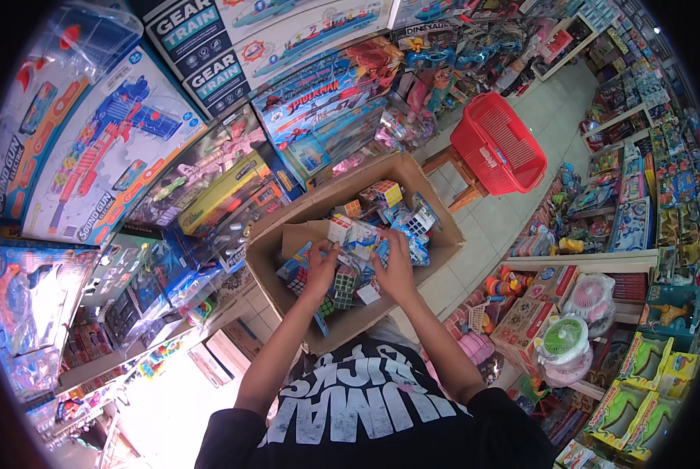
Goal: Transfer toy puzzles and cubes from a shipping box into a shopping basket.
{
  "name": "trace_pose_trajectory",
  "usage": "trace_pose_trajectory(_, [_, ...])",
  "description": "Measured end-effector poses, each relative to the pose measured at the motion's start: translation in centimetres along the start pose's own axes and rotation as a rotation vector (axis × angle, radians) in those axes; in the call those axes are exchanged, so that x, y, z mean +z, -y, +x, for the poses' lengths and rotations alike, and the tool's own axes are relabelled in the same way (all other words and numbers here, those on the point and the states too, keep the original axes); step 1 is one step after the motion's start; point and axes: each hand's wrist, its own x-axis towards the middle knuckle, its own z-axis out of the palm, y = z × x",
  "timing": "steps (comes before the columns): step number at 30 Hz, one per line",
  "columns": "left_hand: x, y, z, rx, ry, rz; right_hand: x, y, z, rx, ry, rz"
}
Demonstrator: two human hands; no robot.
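Note:
Both hands are over an open cardboard box [265, 248] filled with puzzle cubes, some in clear and blue packs. My left hand [319, 271] pinches the left side of a clear-wrapped puzzle cube pack [351, 233], with a white and red cube face showing at its upper left. My right hand [394, 267] has its fingers bent around the pack's right side. Below the hands, a dark-framed cube with green squares [344, 288] lies in the box. Towards the far end are a yellow-and-orange cube [384, 192] and a white-faced cube [417, 223].
A red plastic basket [500, 144] sits on a wooden stool [450, 178] beyond the box. Boxed toys [319, 109] line the left side. Small fans [563, 340] and cartons [522, 328] stand on the right, near shelves of packaged toys.

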Motion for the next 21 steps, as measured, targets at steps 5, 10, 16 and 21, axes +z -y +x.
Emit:
trace_pose_trajectory(5, [-0.1, 0.2, 1.7, -0.025, 0.086, 0.057, 2.7, -3.9, 2.0, 0.265, 0.056, -0.022])
trace_pose_trajectory(10, [0.4, -1.5, 1.0, -0.146, 0.279, -0.130, 5.0, -3.3, 1.8, 0.267, 0.090, 0.040])
trace_pose_trajectory(16, [-0.8, -2.6, 1.3, -0.162, 0.325, -0.291, 4.2, -0.9, 2.3, 0.262, 0.059, 0.196])
trace_pose_trajectory(21, [-0.3, -5.5, 0.5, -0.230, 0.335, -0.535, 0.9, 2.9, 0.5, -0.168, -0.021, -0.007])
